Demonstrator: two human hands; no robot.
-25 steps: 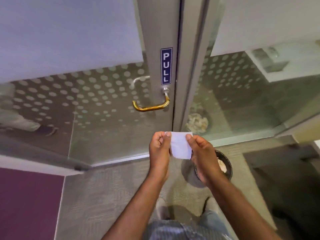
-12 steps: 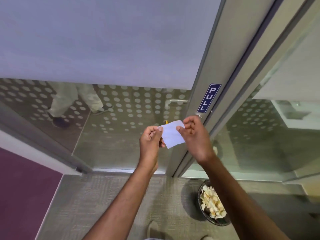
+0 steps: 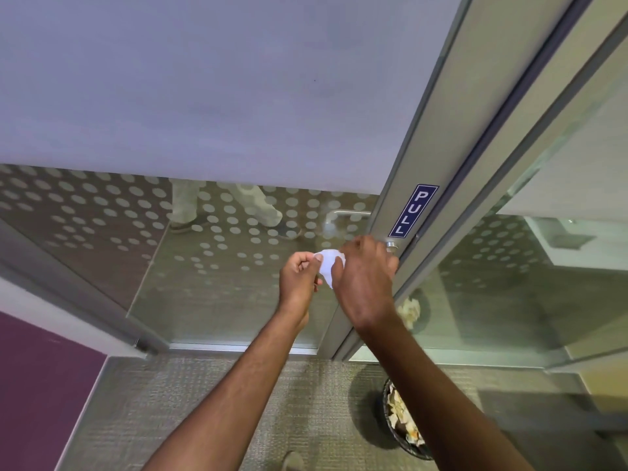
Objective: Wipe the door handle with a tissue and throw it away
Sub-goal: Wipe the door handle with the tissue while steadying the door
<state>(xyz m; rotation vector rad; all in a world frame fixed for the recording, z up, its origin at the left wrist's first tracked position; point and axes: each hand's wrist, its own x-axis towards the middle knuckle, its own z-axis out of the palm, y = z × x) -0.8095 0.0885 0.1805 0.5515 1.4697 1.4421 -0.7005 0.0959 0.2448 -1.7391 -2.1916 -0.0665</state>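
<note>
Tissue (image 3: pixel 329 263) pinched between both hands, crumpled, just left of the door stile below the PULL sign (image 3: pixel 413 211). Left hand (image 3: pixel 299 278) closed on its left edge; right hand (image 3: pixel 365 283) curled over its right side, nearer the door handle (image 3: pixel 391 245). Handle mostly hidden behind the right hand, only its silver base visible; long axis impossible to tell. Likely next: pressing the tissue rightward and forward onto it.

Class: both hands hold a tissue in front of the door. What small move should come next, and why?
Probably press the tissue onto the door handle, whose base shows just beyond the right hand. The left hand pinches the tissue too.
</note>
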